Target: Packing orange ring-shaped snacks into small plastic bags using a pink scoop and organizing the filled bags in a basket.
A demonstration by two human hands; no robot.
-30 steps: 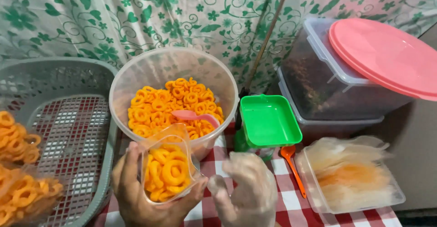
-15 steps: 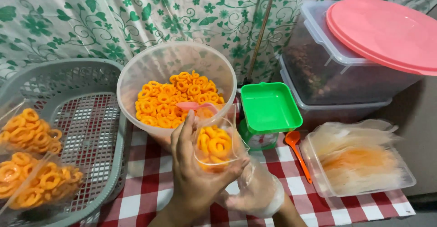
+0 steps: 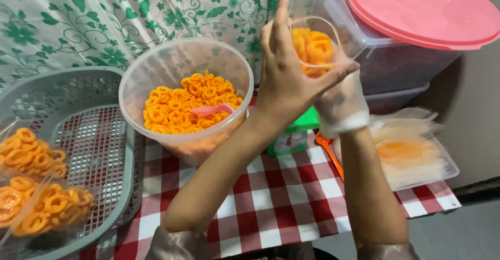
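- Holding a small clear bag (image 3: 315,46) of orange ring snacks, both hands are raised in the upper middle of the frame, in front of the stacked clear boxes.
- The left hand (image 3: 284,80) is bare; its fingers (image 3: 281,17) are closed around the bag's left side, thumb reaching across under it.
- The right hand (image 3: 341,101), in a thin clear glove, sits just below and behind the bag with its fingers closed on the bag's bottom; the exact grip is partly hidden.
- Left of the hands, a round clear tub (image 3: 156,72) holds more orange rings and a pink scoop (image 3: 211,110).
- At the far left, a grey basket (image 3: 78,90) carries 2 filled bags (image 3: 31,153).
- A green scale (image 3: 291,135) stands on the checked surface (image 3: 271,202), under the wrists.
- A pink lid (image 3: 427,10) tops the upper box.
- Empty bags lie in a clear tray (image 3: 448,169) at the right.
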